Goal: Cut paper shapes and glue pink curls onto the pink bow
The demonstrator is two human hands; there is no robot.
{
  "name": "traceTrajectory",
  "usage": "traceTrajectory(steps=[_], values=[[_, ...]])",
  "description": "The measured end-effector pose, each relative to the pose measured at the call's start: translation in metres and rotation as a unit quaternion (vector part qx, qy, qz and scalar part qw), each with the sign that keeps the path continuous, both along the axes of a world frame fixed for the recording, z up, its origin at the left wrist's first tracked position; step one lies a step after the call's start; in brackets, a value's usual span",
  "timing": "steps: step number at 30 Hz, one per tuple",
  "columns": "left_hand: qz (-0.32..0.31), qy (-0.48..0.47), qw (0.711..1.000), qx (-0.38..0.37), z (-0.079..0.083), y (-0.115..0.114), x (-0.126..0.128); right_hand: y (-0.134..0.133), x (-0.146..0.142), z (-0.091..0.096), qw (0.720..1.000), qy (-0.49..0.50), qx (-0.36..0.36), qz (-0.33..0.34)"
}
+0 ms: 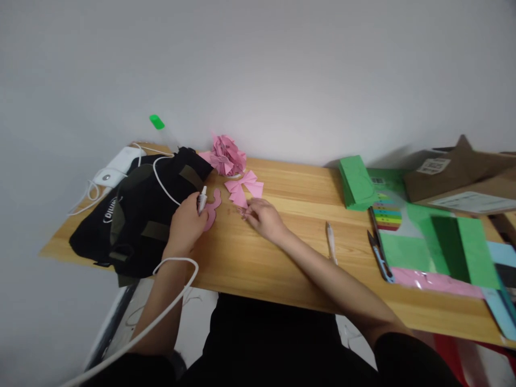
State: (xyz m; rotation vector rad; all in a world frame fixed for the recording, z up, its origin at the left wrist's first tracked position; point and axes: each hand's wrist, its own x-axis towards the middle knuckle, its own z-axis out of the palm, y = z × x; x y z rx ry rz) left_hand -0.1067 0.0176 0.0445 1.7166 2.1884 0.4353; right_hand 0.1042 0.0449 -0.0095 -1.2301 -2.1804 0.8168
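My left hand (186, 223) is closed around a small white glue tube (202, 199), its nozzle pointing up. Partly under that hand lies a curly pink paper cutout (214, 204) on the wooden table (242, 252). The fingertips of my right hand (264, 217) are pinched together low over the wood, at the lower end of a pink paper bow (245, 188). Whatever sits in that pinch is too small to make out. Just behind the bow stands a crumpled pink paper flower bunch (228, 156).
A black bag (137, 215) with a white cable fills the left end, beside a white power strip (116, 166). Rightward lie a pen (331, 242), snips (380, 257), a green paper stack (357, 183), paper packs (411, 242) and a cardboard box (463, 177).
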Motion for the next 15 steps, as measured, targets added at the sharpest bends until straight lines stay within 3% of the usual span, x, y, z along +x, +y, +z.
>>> traceTrajectory(steps=[8, 15], values=[[-0.022, 0.051, 0.998, -0.023, 0.0058, -0.0023, 0.0052, -0.0059, -0.0063, 0.0020, 0.999, 0.014, 0.006, 0.029], [-0.018, 0.069, 0.997, -0.025, 0.0076, -0.0027, 0.0065, -0.0074, -0.0013, 0.0056, 0.997, 0.047, -0.048, 0.032]])
